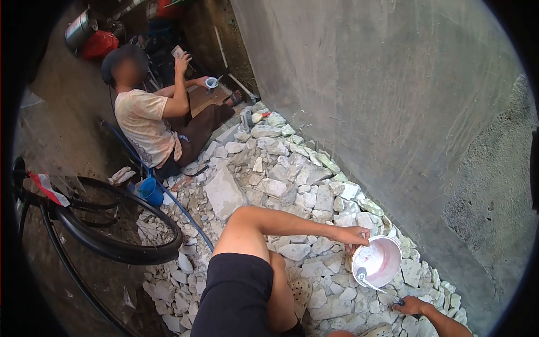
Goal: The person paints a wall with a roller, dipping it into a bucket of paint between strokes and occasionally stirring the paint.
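Note:
A small white bucket (pixel 393 261) with pinkish stains is tilted toward me over the rubble. My left hand (pixel 352 236) grips its upper left rim, and some whitish liquid shows inside. My right hand (pixel 412 306), low at the right, is closed around the dark handle of a small paint roller (pixel 362 273). From that handle a thin metal rod runs up to the grey roller head, which rests at the bucket's near lip. The grey wall (pixel 365 84) rises just beyond the bucket.
Broken stone rubble (pixel 275 188) covers the ground. A co-worker (pixel 149 109) sits at the upper left with a small cup (pixel 211 83). A bicycle wheel (pixel 118 247), a blue bucket (pixel 150 191) and a blue hose (pixel 191 218) lie left. A brush (pixel 260 117) sits by the wall.

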Available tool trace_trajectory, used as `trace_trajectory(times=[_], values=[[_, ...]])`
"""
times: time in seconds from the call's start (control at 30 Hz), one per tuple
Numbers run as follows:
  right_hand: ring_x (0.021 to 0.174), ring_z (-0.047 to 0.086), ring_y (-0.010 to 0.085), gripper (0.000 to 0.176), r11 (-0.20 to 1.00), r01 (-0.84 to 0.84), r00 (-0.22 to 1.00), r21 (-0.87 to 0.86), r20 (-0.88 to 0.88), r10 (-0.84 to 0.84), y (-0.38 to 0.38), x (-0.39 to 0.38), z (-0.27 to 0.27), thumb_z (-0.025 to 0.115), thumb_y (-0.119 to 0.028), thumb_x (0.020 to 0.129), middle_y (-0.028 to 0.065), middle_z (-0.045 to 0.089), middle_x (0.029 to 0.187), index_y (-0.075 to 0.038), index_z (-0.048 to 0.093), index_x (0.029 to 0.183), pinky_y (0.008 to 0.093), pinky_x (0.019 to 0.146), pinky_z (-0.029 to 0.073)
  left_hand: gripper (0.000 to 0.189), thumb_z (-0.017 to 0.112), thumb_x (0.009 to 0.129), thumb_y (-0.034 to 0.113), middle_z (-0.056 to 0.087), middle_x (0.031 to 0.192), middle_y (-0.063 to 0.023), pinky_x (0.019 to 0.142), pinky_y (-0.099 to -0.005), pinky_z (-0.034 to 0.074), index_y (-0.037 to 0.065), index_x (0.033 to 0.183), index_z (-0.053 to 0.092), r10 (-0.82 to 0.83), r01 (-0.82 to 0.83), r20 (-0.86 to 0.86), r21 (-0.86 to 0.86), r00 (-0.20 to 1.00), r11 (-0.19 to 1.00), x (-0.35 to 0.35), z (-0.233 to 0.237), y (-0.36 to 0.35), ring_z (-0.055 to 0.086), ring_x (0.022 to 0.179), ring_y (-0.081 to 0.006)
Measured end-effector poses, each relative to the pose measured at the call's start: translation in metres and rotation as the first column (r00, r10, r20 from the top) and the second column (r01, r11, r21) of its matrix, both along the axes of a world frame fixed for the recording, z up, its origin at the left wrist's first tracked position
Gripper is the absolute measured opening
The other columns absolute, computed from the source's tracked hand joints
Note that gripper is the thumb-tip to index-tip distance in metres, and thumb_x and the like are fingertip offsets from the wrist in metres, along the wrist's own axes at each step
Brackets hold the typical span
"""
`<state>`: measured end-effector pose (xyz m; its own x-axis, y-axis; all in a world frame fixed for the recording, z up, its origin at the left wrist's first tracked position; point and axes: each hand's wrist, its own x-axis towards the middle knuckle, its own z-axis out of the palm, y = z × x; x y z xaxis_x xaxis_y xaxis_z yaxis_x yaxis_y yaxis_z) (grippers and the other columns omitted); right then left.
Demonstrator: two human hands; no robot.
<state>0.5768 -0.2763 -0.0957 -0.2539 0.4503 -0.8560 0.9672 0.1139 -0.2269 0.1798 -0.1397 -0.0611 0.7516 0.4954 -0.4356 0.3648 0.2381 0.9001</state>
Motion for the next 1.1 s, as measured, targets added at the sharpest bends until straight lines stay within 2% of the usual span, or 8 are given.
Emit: trace_trajectory(times=[0.1, 0.17, 0.3, 0.73, 0.8, 0.93, 1.1], values=[[0.076, 0.065, 0.0309, 0.058, 1.0, 0.01, 1.0, 0.008, -0.024, -0.01, 0.001, -0.006, 0.008, 0.056, -0.058, 0.08, 0.0152, 0.067, 0.075, -0.001, 0.067, 0.081, 0.0384, 0.073, 0.05, 0.027, 0.055, 0.091, 0.031, 0.063, 0.083, -0.0054, 0.057, -0.026, 0.051, 0.009, 0.102, 0.044, 0.023, -0.023, -0.004, -0.019, 1.0, 1.0, 0.0, 0.0, 0.0, 0.063, 0.067, -0.0116], [0.093, 0.063, 0.0363, 0.061, 0.997, 0.018, 0.998, -0.079, 0.056, -0.013, 0.004, -0.014, 0.018, 0.056, -0.056, 0.08, 0.0222, 0.066, 0.095, 0.001, 0.065, 0.1, 0.0397, 0.083, 0.048, 0.027, 0.055, 0.091, 0.031, 0.063, 0.083, -0.0056, 0.057, -0.0259, 0.051, 0.009, 0.102, 0.044, 0.019, -0.019, -0.01, -0.014, 1.0, 1.0, 0.0, -0.003, 0.001, 0.063, 0.067, -0.0117], [0.092, 0.063, 0.0359, 0.06, 0.998, -0.011, 0.999, -0.061, 0.042, 0.013, 0.002, -0.011, 0.013, 0.056, -0.056, 0.08, 0.0216, 0.067, 0.095, 0.0, 0.066, 0.099, 0.0396, 0.083, 0.048, 0.031, 0.055, 0.089, 0.035, 0.06, 0.08, -0.005, 0.053, -0.0273, 0.05, 0.009, 0.1, 0.042, 0.015, -0.015, 0.011, -0.006, 1.0, 1.0, 0.0, -0.003, 0.001, 0.062, 0.062, -0.0136], [0.09, 0.064, 0.0354, 0.059, 0.998, 0.008, 0.999, -0.069, 0.04, -0.006, 0.0, -0.008, 0.008, 0.055, -0.057, 0.08, 0.0206, 0.067, 0.093, -0.001, 0.066, 0.097, 0.0397, 0.083, 0.048, 0.032, 0.056, 0.089, 0.035, 0.061, 0.079, -0.0055, 0.052, -0.0276, 0.05, 0.009, 0.101, 0.041, 0.014, -0.014, 0.023, -0.008, 1.0, 1.0, -0.001, 0.0, -0.001, 0.062, 0.061, -0.014], [0.09, 0.064, 0.0355, 0.06, 0.999, -0.005, 1.0, -0.046, 0.026, 0.006, 0.001, -0.009, 0.009, 0.055, -0.057, 0.08, 0.0207, 0.067, 0.093, -0.001, 0.066, 0.097, 0.0398, 0.083, 0.048, 0.029, 0.055, 0.091, 0.032, 0.059, 0.077, -0.0039, 0.055, -0.0256, 0.05, 0.007, 0.102, 0.044, 0.022, -0.022, 0.017, -0.016, 1.0, 1.0, -0.001, 0.002, -0.002, 0.06, 0.065, -0.0111], [0.092, 0.063, 0.0361, 0.061, 0.997, -0.001, 0.998, -0.077, 0.064, 0.006, 0.002, -0.009, 0.006, 0.055, -0.057, 0.08, 0.0216, 0.067, 0.096, 0.0, 0.066, 0.097, 0.0401, 0.083, 0.048, 0.028, 0.055, 0.091, 0.032, 0.059, 0.077, -0.0035, 0.055, -0.0258, 0.05, 0.007, 0.101, 0.044, 0.025, -0.025, 0.001, -0.017, 1.0, 1.0, -0.001, 0.004, -0.003, 0.06, 0.064, -0.0109], [0.092, 0.064, 0.0359, 0.061, 0.998, -0.017, 0.999, -0.067, 0.05, 0.02, 0.002, -0.008, 0.005, 0.055, -0.058, 0.08, 0.0214, 0.067, 0.095, 0.0, 0.066, 0.096, 0.04, 0.083, 0.048, 0.034, 0.056, 0.089, 0.036, 0.059, 0.079, -0.0058, 0.052, -0.0265, 0.05, 0.008, 0.101, 0.041, 0.024, -0.023, 0.021, -0.017, 0.999, 1.0, 0.0, -0.006, 0.0, 0.061, 0.061, -0.0137]])
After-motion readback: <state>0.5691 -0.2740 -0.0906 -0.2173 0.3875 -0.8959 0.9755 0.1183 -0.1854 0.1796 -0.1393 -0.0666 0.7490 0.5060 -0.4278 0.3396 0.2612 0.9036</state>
